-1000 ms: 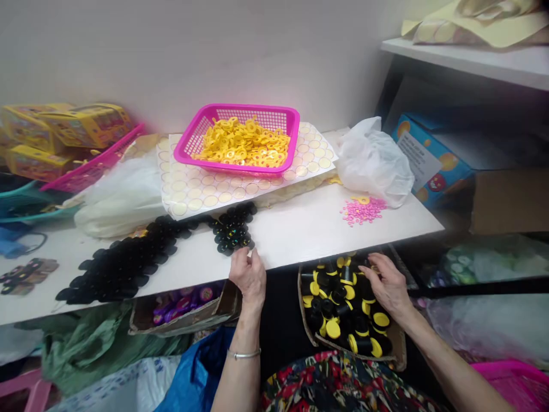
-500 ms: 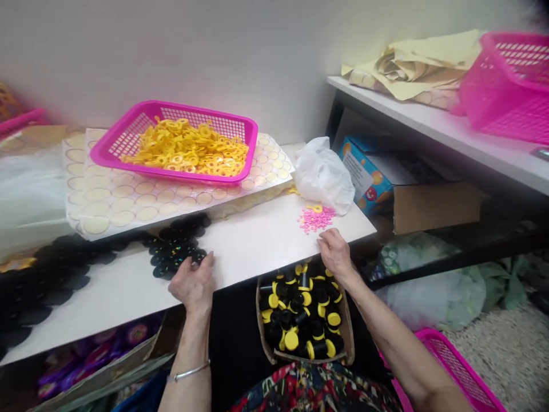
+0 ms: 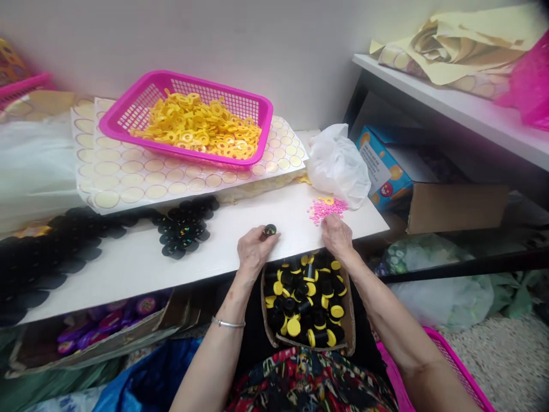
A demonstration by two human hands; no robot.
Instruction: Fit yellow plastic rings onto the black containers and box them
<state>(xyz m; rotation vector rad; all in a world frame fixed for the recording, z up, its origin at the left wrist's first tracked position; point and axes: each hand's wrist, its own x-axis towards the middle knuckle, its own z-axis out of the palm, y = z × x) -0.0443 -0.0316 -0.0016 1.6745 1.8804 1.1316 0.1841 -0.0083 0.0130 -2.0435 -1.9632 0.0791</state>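
Black disc (image 3: 270, 230) is pinched at the fingertips of the left hand (image 3: 253, 252), face up on the white table (image 3: 266, 240) edge; long axis can't be told. Right hand (image 3: 337, 236) is curled at the pink beads (image 3: 326, 208), grip unclear. Box (image 3: 307, 303) of black-yellow caps sits below. Farther: black pile (image 3: 185, 226), sticker sheets (image 3: 141, 180), pink basket (image 3: 189, 120), bag (image 3: 338, 165), wall.

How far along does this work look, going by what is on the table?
Done: black discs lie laid out on the white table. In hand: the left hand holds one black piece; the right hand reaches the pink beads. Left: a box of black-and-yellow pieces.
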